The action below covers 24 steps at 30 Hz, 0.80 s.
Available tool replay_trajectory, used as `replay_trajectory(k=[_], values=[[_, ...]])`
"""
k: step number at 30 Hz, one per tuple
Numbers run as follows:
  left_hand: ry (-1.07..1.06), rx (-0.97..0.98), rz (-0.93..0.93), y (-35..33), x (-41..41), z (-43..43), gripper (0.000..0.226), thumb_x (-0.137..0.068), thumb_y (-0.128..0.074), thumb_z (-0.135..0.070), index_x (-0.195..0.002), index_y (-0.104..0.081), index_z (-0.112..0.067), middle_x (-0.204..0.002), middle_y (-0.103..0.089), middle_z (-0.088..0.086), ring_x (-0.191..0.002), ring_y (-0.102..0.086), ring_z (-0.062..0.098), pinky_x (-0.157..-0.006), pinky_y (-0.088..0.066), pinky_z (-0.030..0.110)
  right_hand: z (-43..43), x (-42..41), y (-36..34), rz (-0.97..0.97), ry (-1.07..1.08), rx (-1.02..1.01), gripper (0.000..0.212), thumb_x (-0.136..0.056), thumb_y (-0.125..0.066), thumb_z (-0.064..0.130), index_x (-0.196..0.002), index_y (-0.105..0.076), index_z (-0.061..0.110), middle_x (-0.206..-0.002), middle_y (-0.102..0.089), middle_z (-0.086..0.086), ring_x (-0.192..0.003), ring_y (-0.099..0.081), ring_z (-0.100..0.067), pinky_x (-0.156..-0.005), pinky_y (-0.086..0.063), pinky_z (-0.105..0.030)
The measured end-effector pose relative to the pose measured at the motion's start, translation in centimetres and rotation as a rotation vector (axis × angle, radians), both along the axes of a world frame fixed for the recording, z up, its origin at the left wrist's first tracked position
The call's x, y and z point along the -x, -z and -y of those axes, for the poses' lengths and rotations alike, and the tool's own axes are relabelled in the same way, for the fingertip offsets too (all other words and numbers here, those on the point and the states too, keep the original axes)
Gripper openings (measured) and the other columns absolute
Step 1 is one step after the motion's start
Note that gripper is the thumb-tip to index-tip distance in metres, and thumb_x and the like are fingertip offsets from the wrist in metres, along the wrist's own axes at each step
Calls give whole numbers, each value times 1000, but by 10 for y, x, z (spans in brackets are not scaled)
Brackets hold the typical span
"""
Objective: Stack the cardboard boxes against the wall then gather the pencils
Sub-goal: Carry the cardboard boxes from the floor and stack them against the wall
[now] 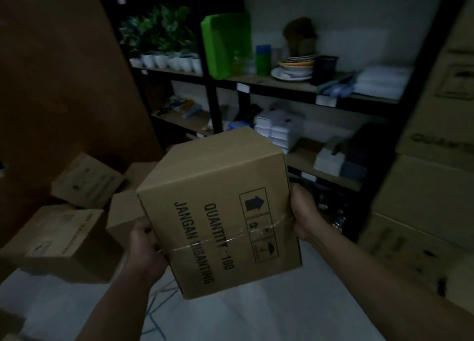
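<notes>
The cardboard box is held up in the air before the person, tilted, and its printed side faces us. The room is very dim and the far things are blurred. The box's bottom is hidden. The left hand grips the left edge with the thumb on the printed side. The right hand clasps the right edge; its fingers go behind the box, out of view. Under the box, some thin pencils lie on the pale floor, partly covered. More boxes lie in disorder at the left. Behind stands a black shelf rack with potted plants, a green tray and plates.
</notes>
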State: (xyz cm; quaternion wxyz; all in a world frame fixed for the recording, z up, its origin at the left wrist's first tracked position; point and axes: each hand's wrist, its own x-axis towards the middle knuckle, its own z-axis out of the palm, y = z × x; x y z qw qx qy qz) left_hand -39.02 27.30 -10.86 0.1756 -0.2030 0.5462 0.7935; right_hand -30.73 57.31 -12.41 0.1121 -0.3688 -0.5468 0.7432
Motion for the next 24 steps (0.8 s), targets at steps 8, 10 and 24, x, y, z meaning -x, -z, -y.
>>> replay_trajectory(k=[8,10,24], values=[[278,26,75,0,-40,-63,21,-86,-44,-21,-66,-45,-22,-58,-46,0,-60,-40,18,-59,-39,28,-21,-108,10,-6,302,9,41,-97,-41,48,-123,-64,24,-119,-67,-6,-108,-62,-28,-98,-50,-49],[331,23,84,4,-48,-73,25,-89,-43,-20,-64,-42,-23,-52,-44,-2,-56,-37,17,-56,-37,26,-20,-136,18,4,369,29,56,-90,-43,57,-135,-56,26,-131,-62,-6,-116,-60,-28,-102,-48,-51],[757,161,191,47,-167,-168,16,-85,-46,-28,-92,-56,-17,-92,-50,8,-83,-50,29,-75,-46,43,-18,-343,66,107,786,104,41,-101,-39,47,-129,-59,23,-119,-67,-6,-105,-64,-26,-90,-55,-44]])
